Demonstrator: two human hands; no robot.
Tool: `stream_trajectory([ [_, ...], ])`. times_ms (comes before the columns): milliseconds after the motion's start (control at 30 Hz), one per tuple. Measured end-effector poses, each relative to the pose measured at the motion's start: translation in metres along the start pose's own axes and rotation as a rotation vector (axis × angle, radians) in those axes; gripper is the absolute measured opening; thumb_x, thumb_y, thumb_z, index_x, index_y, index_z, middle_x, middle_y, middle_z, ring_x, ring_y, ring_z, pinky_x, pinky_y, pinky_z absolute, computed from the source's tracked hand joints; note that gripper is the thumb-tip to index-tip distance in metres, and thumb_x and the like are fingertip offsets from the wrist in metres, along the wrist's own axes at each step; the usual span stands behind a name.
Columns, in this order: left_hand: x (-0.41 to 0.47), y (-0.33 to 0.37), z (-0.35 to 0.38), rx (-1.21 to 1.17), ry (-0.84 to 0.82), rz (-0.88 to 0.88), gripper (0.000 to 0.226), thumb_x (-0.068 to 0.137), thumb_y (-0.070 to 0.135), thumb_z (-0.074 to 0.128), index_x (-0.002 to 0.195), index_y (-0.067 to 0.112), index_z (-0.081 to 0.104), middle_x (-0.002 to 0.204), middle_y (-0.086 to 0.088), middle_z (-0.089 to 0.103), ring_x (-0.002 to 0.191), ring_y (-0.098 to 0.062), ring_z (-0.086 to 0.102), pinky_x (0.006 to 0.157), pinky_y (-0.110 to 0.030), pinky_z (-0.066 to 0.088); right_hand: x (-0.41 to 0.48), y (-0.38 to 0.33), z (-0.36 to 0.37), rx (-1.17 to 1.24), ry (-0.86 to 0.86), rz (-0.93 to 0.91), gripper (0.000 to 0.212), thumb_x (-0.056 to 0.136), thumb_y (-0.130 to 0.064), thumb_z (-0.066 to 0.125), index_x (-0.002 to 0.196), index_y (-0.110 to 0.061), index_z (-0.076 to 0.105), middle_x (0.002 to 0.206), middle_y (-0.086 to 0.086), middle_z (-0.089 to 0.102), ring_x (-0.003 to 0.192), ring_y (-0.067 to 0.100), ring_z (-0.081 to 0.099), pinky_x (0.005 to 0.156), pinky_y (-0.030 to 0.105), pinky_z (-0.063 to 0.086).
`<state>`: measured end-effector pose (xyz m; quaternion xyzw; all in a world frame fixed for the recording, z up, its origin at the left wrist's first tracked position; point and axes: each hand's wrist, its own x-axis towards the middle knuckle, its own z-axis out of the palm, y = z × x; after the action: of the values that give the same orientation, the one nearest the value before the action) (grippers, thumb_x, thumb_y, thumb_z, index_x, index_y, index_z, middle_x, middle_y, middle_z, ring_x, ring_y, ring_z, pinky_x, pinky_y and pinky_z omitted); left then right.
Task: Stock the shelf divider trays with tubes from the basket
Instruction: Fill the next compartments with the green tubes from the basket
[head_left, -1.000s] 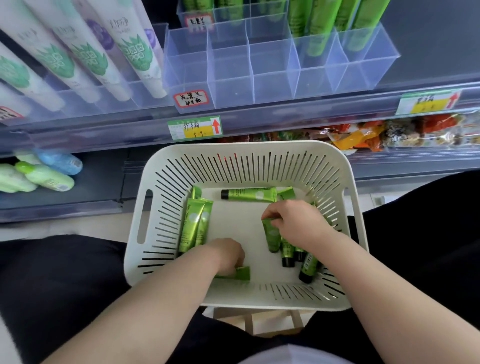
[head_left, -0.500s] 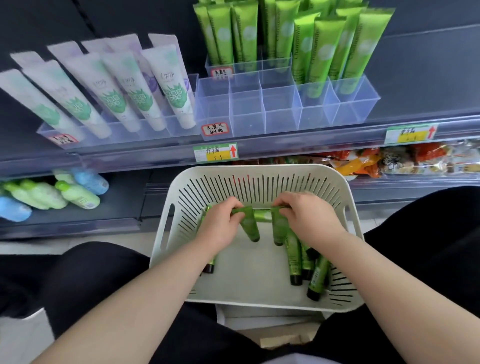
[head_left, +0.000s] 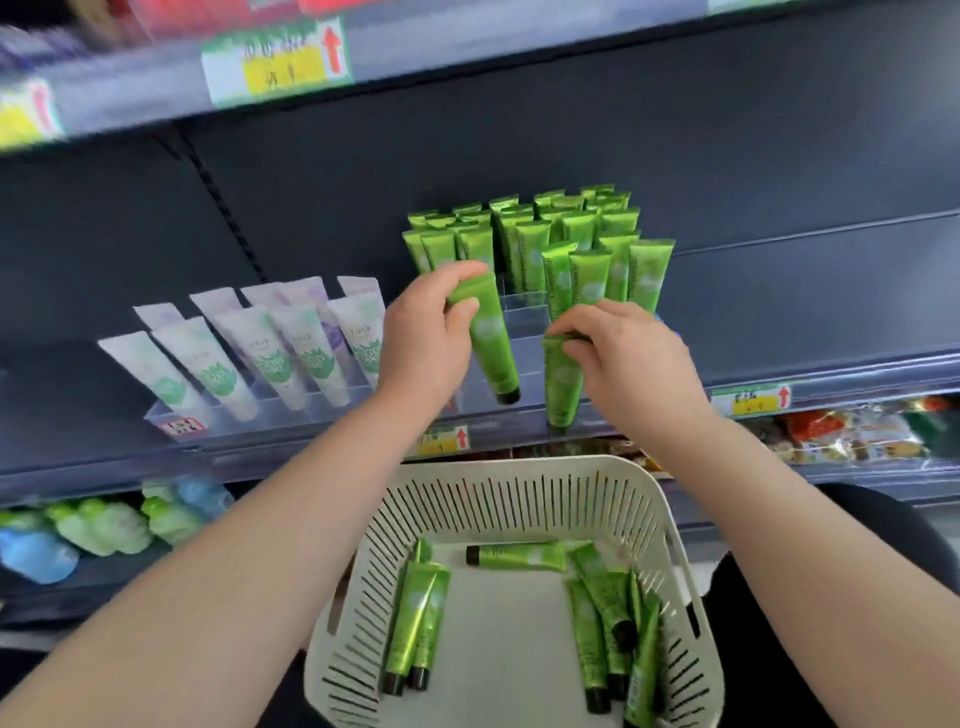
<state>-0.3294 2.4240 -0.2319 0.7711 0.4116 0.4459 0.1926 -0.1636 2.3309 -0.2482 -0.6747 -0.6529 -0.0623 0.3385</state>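
My left hand (head_left: 427, 338) grips a green tube (head_left: 491, 338) by its crimped top, cap hanging down over the clear divider tray (head_left: 519, 306). Beside it, my right hand (head_left: 631, 358) pinches the top of a second green tube (head_left: 561, 384), whose cap end reaches down at the tray's front row. Several green tubes (head_left: 582, 244) stand upright in the tray's rear cells. Below, the white slotted basket (head_left: 498, 478) sits on my lap with several green tubes (head_left: 418, 623) lying loose inside.
White tubes (head_left: 270, 358) lean in a clear tray to the left. Price tags (head_left: 750, 400) line the shelf edge. Snack packets (head_left: 852, 436) lie on the lower shelf at right, green and blue bottles (head_left: 98, 525) at lower left. An upper shelf edge (head_left: 467, 41) overhangs.
Both hands have lifted out of the basket, each with a green tube, and risen to the divider tray on the shelf. The view has tilted upward.
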Motion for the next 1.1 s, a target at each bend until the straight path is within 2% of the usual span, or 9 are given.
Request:
stream_trajectory([
  [167,0.056,0.016,0.017,0.107,0.078,0.056,0.036,0.09,0.005,0.056,0.118,0.024,0.067,0.107,0.0,0.067,0.085,-0.011,0.055,0.077,-0.018,0.039,0.03,0.006,-0.02,0.03,0.114,0.009,0.023,0.09,-0.011,0.055,0.105,-0.023,0.067,0.098,-0.001,0.065,0.096,0.026,0.057,0.071,0.037,0.049],
  [300,0.083,0.007,0.043,0.159,0.017,0.029,0.036,0.092,0.005,0.054,0.12,0.025,0.066,0.119,0.0,0.064,0.105,-0.017,0.058,0.085,-0.017,0.036,0.035,0.017,-0.02,0.059,0.077,0.007,0.023,0.091,-0.012,0.054,0.107,-0.024,0.066,0.098,-0.003,0.064,0.095,0.023,0.055,0.073,0.038,0.049],
  [367,0.093,-0.001,0.056,0.152,-0.017,-0.01,0.036,0.093,0.005,0.054,0.121,0.025,0.066,0.118,-0.001,0.065,0.095,-0.017,0.061,0.079,-0.019,0.04,0.034,0.023,-0.019,0.083,0.056,0.008,0.023,0.091,-0.013,0.054,0.107,-0.024,0.066,0.096,-0.004,0.063,0.095,0.022,0.055,0.073,0.038,0.049],
  [467,0.104,-0.016,0.069,0.172,-0.067,-0.082,0.035,0.093,0.005,0.055,0.117,0.027,0.067,0.116,-0.001,0.066,0.064,-0.007,0.056,0.056,-0.011,0.039,0.034,0.033,-0.016,0.099,0.017,0.001,0.023,0.091,-0.013,0.055,0.108,-0.025,0.066,0.094,-0.005,0.062,0.094,0.022,0.056,0.073,0.038,0.048],
  [500,0.106,-0.02,0.072,0.186,-0.09,-0.096,0.034,0.093,0.005,0.056,0.116,0.027,0.068,0.117,0.0,0.066,0.066,-0.006,0.056,0.057,-0.01,0.039,0.033,0.036,-0.015,0.1,-0.001,-0.004,0.023,0.091,-0.013,0.056,0.108,-0.026,0.066,0.094,-0.005,0.062,0.093,0.022,0.056,0.074,0.037,0.047],
  [600,0.109,-0.033,0.079,0.221,-0.131,-0.11,0.033,0.092,0.003,0.057,0.114,0.025,0.069,0.125,0.001,0.063,0.1,-0.014,0.06,0.077,-0.016,0.041,0.032,0.043,-0.011,0.107,-0.043,-0.015,0.024,0.092,-0.013,0.056,0.109,-0.027,0.065,0.094,-0.005,0.064,0.093,0.021,0.056,0.075,0.039,0.048],
  [700,0.111,-0.037,0.08,0.236,-0.13,-0.127,0.034,0.093,0.002,0.055,0.115,0.025,0.068,0.129,0.001,0.061,0.093,-0.01,0.058,0.069,-0.014,0.039,0.032,0.047,-0.009,0.111,-0.065,-0.003,0.024,0.092,-0.014,0.055,0.108,-0.027,0.066,0.098,-0.005,0.065,0.095,0.019,0.056,0.076,0.039,0.048],
  [900,0.104,-0.028,0.068,0.284,-0.166,0.024,0.043,0.092,-0.001,0.054,0.13,0.02,0.059,0.133,-0.002,0.056,0.118,-0.019,0.054,0.095,-0.024,0.041,0.041,0.036,-0.011,0.133,-0.033,-0.014,0.024,0.091,-0.012,0.056,0.108,-0.025,0.066,0.099,-0.008,0.064,0.097,0.018,0.056,0.077,0.039,0.049],
  [1100,0.08,-0.028,0.035,0.414,-0.152,0.155,0.031,0.09,0.005,0.059,0.116,0.021,0.066,0.131,0.002,0.056,0.119,-0.019,0.05,0.09,-0.025,0.036,0.068,0.015,-0.015,0.083,0.054,-0.049,0.024,0.091,-0.011,0.054,0.108,-0.023,0.066,0.101,-0.004,0.066,0.1,0.021,0.056,0.078,0.037,0.047],
])
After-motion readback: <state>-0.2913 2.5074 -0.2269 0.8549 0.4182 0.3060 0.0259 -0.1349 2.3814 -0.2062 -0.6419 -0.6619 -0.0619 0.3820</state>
